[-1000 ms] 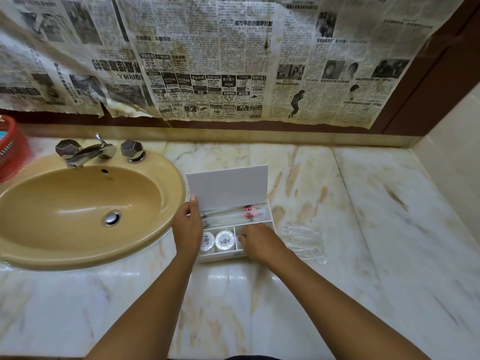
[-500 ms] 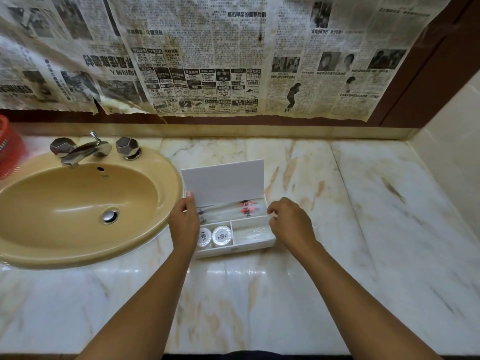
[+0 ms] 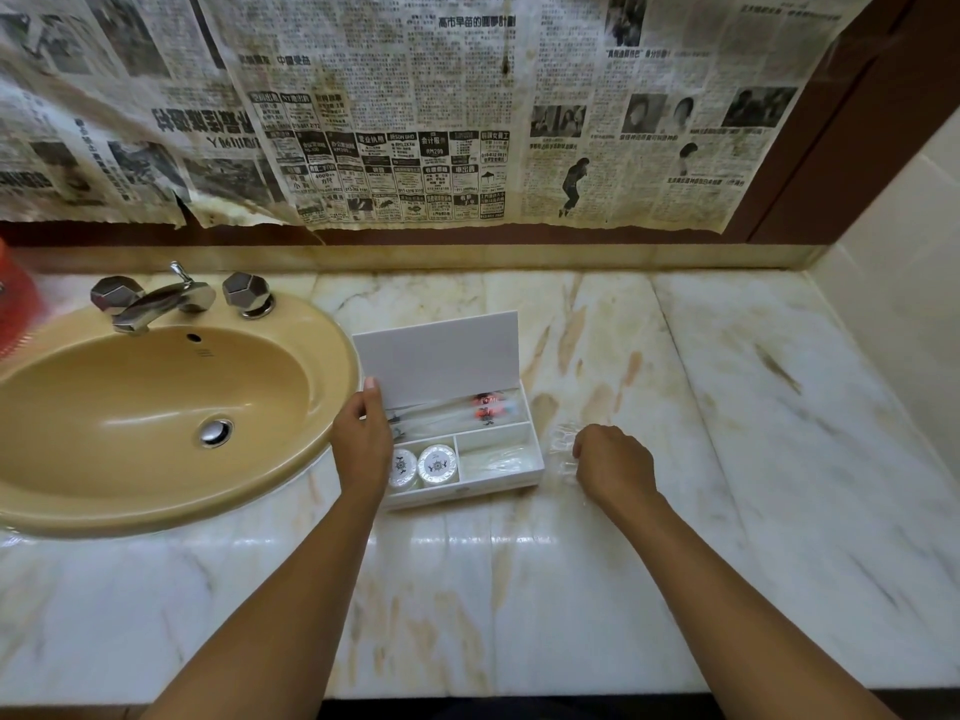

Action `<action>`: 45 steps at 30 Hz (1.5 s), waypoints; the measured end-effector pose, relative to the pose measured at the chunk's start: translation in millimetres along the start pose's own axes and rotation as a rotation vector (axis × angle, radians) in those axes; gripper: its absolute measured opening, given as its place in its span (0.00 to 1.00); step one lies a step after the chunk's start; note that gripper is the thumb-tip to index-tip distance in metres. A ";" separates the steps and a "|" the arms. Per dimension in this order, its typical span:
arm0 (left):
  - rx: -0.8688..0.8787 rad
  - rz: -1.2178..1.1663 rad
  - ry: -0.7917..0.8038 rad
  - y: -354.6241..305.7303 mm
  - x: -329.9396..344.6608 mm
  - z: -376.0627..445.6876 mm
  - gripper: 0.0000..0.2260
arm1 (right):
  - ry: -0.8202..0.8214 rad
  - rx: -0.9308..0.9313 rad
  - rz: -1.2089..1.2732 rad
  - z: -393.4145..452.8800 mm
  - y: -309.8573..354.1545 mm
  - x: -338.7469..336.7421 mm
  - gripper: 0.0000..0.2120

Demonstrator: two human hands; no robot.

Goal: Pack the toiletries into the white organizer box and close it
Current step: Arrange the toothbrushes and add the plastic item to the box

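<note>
Head view shows my left hand gripping the left end of the white box, thumb on its upright lid, while my right hand curls on a clear plastic packet lying on the surface just right of the box; I cannot tell if it is truly pinched. I judge I should hold the box steady, lift the packet and lay it flat in the front right compartment so the lid shuts. I count two round white soaps, one box and one loose packet; the wrapped items in the back slot are too blurred to count
</note>
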State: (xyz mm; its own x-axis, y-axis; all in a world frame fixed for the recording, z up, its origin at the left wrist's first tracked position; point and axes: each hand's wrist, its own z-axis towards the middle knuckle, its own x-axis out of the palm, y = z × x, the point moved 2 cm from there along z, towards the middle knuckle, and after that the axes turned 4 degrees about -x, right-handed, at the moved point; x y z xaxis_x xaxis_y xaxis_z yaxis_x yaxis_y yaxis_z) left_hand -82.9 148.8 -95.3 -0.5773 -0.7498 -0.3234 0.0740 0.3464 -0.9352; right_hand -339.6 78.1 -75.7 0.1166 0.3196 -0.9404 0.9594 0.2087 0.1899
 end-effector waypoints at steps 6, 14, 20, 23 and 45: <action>0.017 0.000 0.002 -2.7 -0.7 -3.1 0.25 | -0.111 -0.019 0.098 1.1 4.7 -7.7 0.14; 0.012 -0.017 0.018 -2.7 -0.5 -3.2 0.24 | -0.305 -0.331 0.323 -11.1 50.5 -35.6 0.10; 0.023 -0.022 0.021 -2.3 -0.9 -2.8 0.22 | -0.188 -0.456 0.241 -14.2 83.1 -12.6 0.10; 0.021 -0.023 0.025 -3.0 -0.5 -3.1 0.22 | -0.093 -0.432 0.174 -13.5 88.9 3.0 0.11; 0.029 -0.004 0.012 1.6 0.3 1.0 0.21 | -0.220 -0.409 0.293 -10.8 73.1 0.9 0.07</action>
State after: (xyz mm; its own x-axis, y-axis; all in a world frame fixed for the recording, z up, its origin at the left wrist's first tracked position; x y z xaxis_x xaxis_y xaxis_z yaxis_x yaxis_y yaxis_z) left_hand -82.1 148.6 -97.0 -0.5872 -0.7445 -0.3177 0.0948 0.3265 -0.9404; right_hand -272.1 103.7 -59.7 0.4573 0.2267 -0.8599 0.7053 0.4966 0.5060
